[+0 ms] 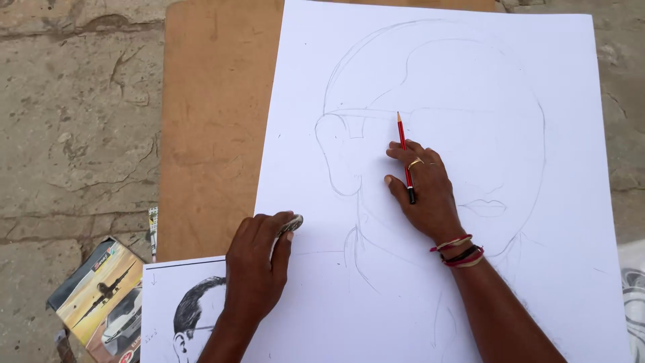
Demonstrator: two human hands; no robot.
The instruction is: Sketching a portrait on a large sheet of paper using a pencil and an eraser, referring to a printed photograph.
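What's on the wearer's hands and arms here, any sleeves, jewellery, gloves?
Both forearms are bare as far as the frame shows: no sleeves, no gloves. The right hand wears a gold-coloured ring on one finger, with what looks like a second thin band on the next finger. The right wrist carries a stack of thread bracelets, red, dark and pale tan. The left hand shows no ring, watch or band.

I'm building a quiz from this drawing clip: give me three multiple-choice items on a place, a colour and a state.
1. Where does the small printed portrait lie? A under the left hand B above the sheet C on the right hand
2. What colour is the pencil's shaft? A green B red C yellow
3. The large white paper sheet holds: A nothing B a finished painting C a faint pencil outline

A: the small printed portrait lies at the left hand.
B: red pencil in the right hand.
C: thin lines on the large white paper sheet.
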